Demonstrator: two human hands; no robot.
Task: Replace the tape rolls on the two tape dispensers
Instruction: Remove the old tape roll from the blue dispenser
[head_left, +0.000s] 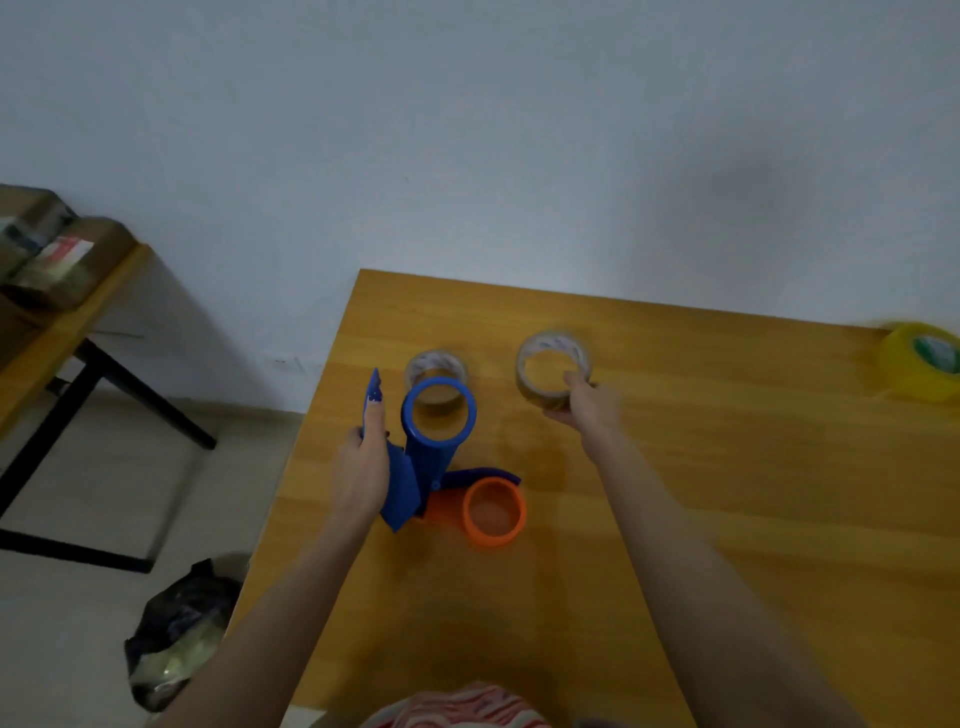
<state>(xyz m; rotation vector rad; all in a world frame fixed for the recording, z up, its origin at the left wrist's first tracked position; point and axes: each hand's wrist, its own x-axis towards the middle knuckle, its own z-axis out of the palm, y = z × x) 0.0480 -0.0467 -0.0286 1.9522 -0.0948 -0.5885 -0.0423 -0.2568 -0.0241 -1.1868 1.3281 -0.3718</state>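
Left hand (361, 467) grips the blue dispenser (423, 457). Right hand (587, 405) pinches a roll (525, 385) by its rim; it looks light and stiff.

Glossy wood-grain table (727, 467); smooth plastic blue dispenser (426, 457), orange dispenser (493, 512).

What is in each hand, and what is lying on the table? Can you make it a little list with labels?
left hand: grips the blue dispenser
right hand: holds a brown tape roll
blue dispenser ring: empty, no roll on it
orange dispenser: lies on the table, ring empty
second brown roll: on the table, just behind the blue ring
yellow roll: far right of the table
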